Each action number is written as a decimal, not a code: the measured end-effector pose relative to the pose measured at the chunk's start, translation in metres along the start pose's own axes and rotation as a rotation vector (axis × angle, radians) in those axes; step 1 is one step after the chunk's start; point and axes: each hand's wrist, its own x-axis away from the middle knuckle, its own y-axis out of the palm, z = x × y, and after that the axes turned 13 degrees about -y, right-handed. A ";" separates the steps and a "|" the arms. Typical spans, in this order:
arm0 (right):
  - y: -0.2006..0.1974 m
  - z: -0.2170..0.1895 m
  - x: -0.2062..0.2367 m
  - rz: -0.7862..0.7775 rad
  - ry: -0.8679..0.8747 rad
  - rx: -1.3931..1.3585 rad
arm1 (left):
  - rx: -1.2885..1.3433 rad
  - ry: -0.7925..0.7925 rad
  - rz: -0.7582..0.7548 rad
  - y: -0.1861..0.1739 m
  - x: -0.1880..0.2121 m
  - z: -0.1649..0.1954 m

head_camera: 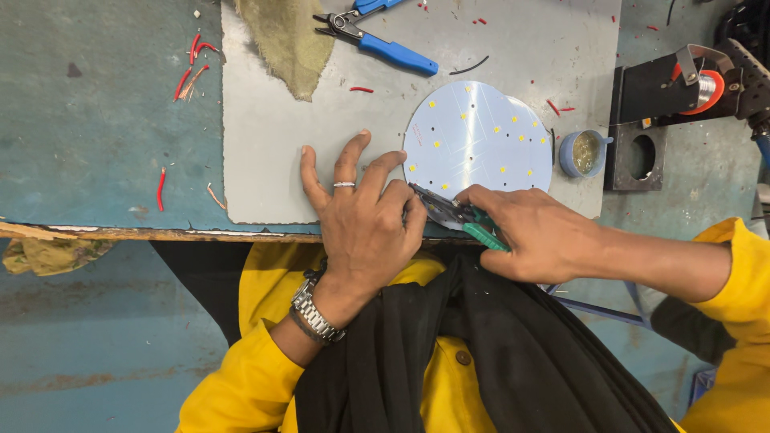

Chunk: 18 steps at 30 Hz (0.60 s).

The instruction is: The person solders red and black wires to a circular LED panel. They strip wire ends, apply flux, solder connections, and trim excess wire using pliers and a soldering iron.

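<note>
At 6 o'clock of the round white LED disc (478, 138) on the counter (104, 120), the right hand (533, 234) grips green-handled pliers (459, 218); the left hand (365, 212), fingers spread, presses flat. Pliers could slip and nick its fingertips.

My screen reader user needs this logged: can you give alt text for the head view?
A right hand works green-handled pliers at the near edge of a round white LED board, while the left hand presses flat on the grey mat beside it. Blue-handled cutters lie further back.
</note>
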 end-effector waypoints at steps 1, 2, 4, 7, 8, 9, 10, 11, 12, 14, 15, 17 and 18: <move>0.002 0.001 0.000 0.033 -0.038 0.012 | 0.002 -0.001 -0.001 0.000 0.000 0.000; 0.003 0.003 0.001 0.038 -0.040 0.016 | 0.004 -0.002 0.000 0.000 0.000 0.000; 0.005 0.006 0.001 0.047 -0.046 0.022 | 0.012 -0.004 -0.003 -0.001 0.000 0.000; 0.009 0.010 0.000 0.058 -0.039 0.018 | 0.017 -0.009 -0.006 -0.001 -0.001 0.001; 0.010 0.010 0.000 0.069 -0.043 0.018 | 0.018 -0.011 -0.007 -0.001 -0.001 0.001; 0.010 0.011 0.000 0.079 -0.046 0.018 | 0.015 -0.012 -0.009 -0.002 -0.001 0.002; 0.011 0.012 0.000 0.089 -0.049 0.017 | 0.013 -0.014 -0.013 -0.002 -0.001 0.002; 0.012 0.012 0.000 0.102 -0.059 0.013 | 0.011 -0.015 -0.016 -0.002 -0.001 0.002; 0.013 0.013 0.000 0.115 -0.071 0.009 | 0.009 -0.011 -0.010 -0.002 -0.001 0.003; 0.013 0.014 0.000 0.121 -0.064 -0.014 | 0.004 -0.004 0.001 -0.002 -0.001 0.003; 0.013 0.015 0.000 0.115 -0.045 -0.032 | -0.010 0.002 0.008 -0.001 -0.001 0.004; 0.013 0.017 0.000 0.119 -0.044 -0.060 | -0.034 0.012 0.022 0.000 -0.002 0.006; 0.012 0.018 0.000 0.129 -0.064 -0.071 | -0.041 0.012 0.029 0.001 -0.003 0.007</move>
